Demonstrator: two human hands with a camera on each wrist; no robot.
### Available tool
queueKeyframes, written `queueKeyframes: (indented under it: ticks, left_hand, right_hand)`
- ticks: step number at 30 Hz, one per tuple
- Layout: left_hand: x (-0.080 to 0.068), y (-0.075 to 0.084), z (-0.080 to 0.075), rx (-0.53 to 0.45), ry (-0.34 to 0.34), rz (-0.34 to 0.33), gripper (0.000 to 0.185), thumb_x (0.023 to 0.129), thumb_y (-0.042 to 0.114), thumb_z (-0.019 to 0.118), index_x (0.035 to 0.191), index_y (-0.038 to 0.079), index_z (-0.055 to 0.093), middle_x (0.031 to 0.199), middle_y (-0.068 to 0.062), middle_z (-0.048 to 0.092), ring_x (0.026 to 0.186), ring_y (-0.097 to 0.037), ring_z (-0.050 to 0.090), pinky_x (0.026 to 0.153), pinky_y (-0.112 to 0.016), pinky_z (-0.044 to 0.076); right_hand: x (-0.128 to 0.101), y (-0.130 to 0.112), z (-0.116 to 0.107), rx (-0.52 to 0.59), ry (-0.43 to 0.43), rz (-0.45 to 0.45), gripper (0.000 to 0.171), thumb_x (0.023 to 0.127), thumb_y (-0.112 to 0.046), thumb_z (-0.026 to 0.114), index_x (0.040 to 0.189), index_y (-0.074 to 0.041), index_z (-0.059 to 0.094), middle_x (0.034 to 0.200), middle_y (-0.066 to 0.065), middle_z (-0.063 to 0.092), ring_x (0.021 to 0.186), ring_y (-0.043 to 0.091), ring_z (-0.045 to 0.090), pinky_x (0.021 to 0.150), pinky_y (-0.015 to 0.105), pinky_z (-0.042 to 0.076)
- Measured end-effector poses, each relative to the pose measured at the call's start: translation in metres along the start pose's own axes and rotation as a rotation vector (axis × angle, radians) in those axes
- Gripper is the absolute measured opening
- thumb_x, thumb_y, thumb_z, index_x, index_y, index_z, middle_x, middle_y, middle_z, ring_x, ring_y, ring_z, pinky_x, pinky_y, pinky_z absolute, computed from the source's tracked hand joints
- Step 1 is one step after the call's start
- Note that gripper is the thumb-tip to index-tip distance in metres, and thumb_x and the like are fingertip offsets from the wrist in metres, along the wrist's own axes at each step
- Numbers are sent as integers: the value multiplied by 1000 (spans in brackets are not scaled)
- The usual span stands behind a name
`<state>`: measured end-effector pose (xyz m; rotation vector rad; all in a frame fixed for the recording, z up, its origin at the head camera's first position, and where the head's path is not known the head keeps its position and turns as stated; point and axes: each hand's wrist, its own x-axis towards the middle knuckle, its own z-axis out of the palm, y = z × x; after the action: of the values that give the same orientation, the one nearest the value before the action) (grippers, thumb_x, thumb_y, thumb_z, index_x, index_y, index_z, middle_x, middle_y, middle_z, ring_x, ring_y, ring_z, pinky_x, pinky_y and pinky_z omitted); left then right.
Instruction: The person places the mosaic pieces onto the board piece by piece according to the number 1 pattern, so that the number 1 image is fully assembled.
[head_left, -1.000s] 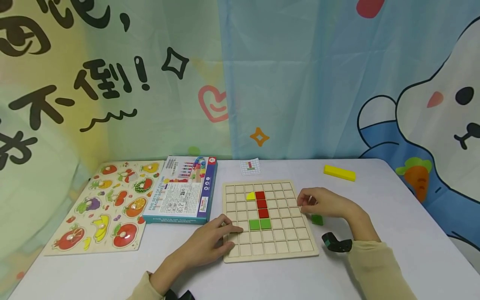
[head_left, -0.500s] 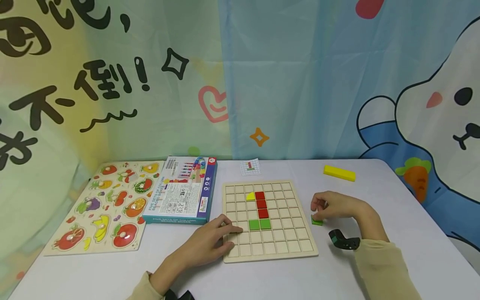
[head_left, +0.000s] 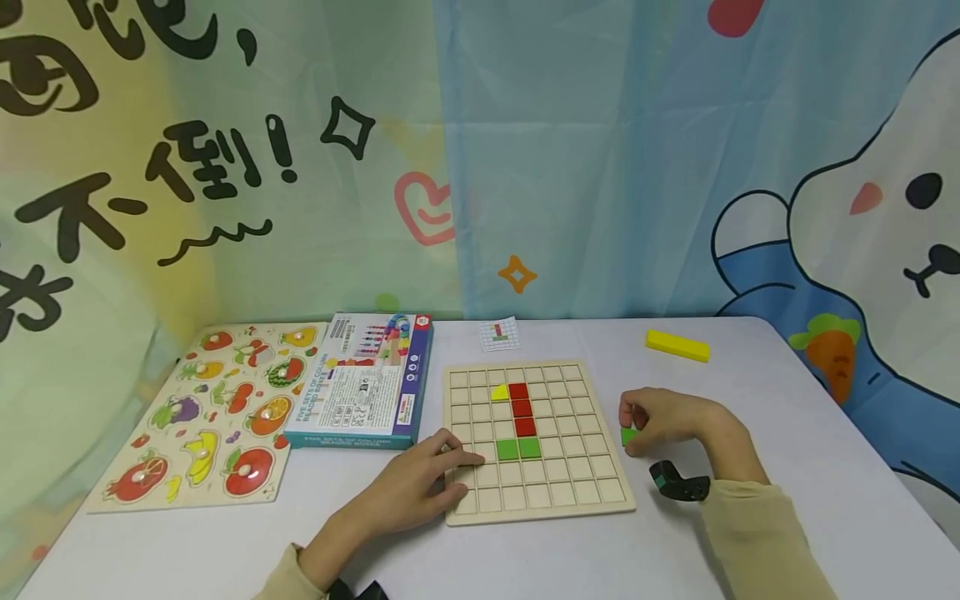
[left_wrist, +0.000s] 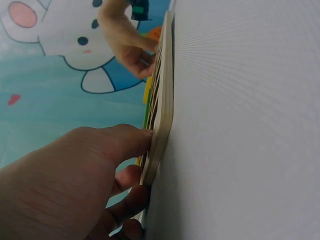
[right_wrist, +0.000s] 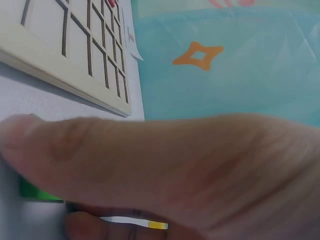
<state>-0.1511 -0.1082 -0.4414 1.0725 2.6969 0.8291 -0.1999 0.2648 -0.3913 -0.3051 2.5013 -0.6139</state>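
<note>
My left hand (head_left: pixel 420 483) rests at the near-left part of the wooden grid board (head_left: pixel 570 492); its index finger lies over the cells and its thumb is at the edge. In the left wrist view, that thumb touches the board's rim (left_wrist: pixel 166 95). Right of the board, my right hand (head_left: pixel 671 421) pinches a green square tile (head_left: pixel 627 435) low over the table. The thumb hides part of this tile in the right wrist view. On the grid sit a yellow piece (head_left: pixel 499 392), a column of red squares (head_left: pixel 522 407) and two green squares (head_left: pixel 518 448).
A small pattern card (head_left: pixel 500 334) lies behind the board. A yellow bar (head_left: pixel 677 346) is at the back right. To the left are a boxed set (head_left: pixel 360 383) and a fruit puzzle board (head_left: pixel 258 450). A printed curtain (head_left: pixel 540 167) hangs behind the table.
My right hand has moved right and down from the board's edge to the loose green tile, and the tile has shifted slightly with the fingers. The left hand keeps its place.
</note>
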Motion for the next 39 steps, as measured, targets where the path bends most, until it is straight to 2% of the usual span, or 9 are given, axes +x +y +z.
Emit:
queueKeyframes:
  ticks: [7,13,23,28,34,39]
  left_hand:
    - [0,0,0,-13,1,2,35,91,29,62,126,29,60,110,12,48,75,0,44,66,-14,39]
    - [-1,-1,1,-6,-2,1,35,91,29,62,126,30,60,110,12,48,75,0,44,66,-14,39]
    - [0,-1,1,3,4,12,35,90,29,62,125,30,60,110,11,49,76,-2,45,66,-14,38]
    - [0,-1,1,5,5,12,35,90,29,62,125,30,60,109,12,49,75,-1,45,66,-14,38]
    - [0,-2,2,4,7,12,35,90,29,62,125,30,60,109,12,48,75,0,45,65,-14,38]
    - [0,-2,2,7,11,22,35,90,29,62,125,30,60,109,11,49,75,-1,45,66,-14,38]
  right_hand:
    - [2,1,0,-31,27,-14,27,73,-20,73,89,-11,54,73,1,48,72,16,46,64,30,35]
    - [4,2,-1,0,37,-36,25,74,-20,70,90,-10,54,75,1,48,72,16,46,64,30,35]
    - [10,-4,1,30,104,-144,22,78,-18,67,91,-9,52,80,3,53,71,16,48,60,28,38]
    - [14,-8,4,24,135,-155,21,79,-19,68,91,-11,52,78,2,53,72,15,48,61,26,39]
    - [18,-13,8,31,141,-216,24,83,-27,70,94,-13,54,81,0,55,74,15,49,62,24,41]
    - [22,-19,13,51,129,-265,26,82,-29,72,95,-14,55,80,-1,54,76,15,50,63,24,42]
